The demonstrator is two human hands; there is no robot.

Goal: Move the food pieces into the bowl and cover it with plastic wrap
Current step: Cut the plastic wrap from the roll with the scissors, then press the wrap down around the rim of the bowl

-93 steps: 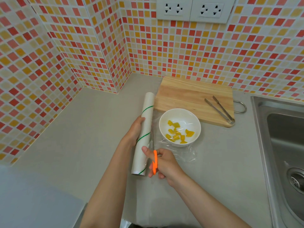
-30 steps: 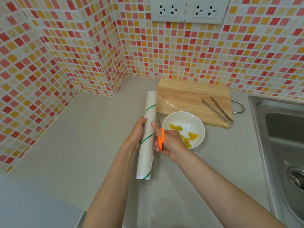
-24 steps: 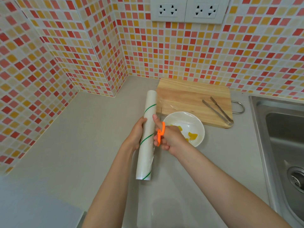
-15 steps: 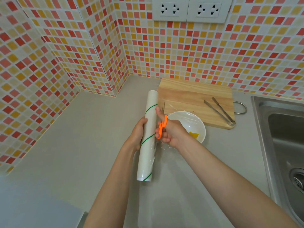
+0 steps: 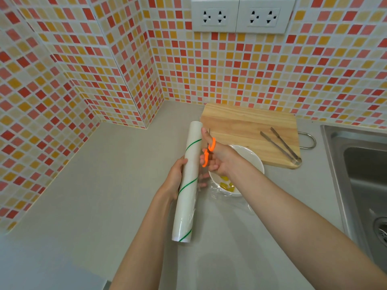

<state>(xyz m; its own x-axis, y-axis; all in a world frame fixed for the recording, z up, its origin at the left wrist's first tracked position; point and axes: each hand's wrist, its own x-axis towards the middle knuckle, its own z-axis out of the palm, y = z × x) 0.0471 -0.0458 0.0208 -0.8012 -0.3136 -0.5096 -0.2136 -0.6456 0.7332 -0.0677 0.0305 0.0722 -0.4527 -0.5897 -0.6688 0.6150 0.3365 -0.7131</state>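
My left hand (image 5: pixel 175 176) grips a white plastic wrap roll (image 5: pixel 187 183) with green stripes, lying lengthways on the counter. Right beside the roll, my right hand (image 5: pixel 219 160) holds orange-handled scissors (image 5: pixel 209 151), their blades pointing away near the roll's far end. A white bowl (image 5: pixel 256 162) sits just right of the roll, mostly hidden by my right wrist. Yellow food pieces (image 5: pixel 227 185) show inside it. Clear film (image 5: pixel 230 200) stretches from the roll over the bowl and crumples on the counter at the bowl's near side.
A wooden cutting board (image 5: pixel 240 124) lies behind the bowl with metal tongs (image 5: pixel 280 146) on its right part. A steel sink (image 5: pixel 364 174) is at the right. Tiled walls enclose the counter at the back and left, with two sockets (image 5: pixel 243 14) above.
My right hand has run the scissors away from me along the roll, from its near end to near its far end. The film now covers the bowl. My left hand stayed on the roll.
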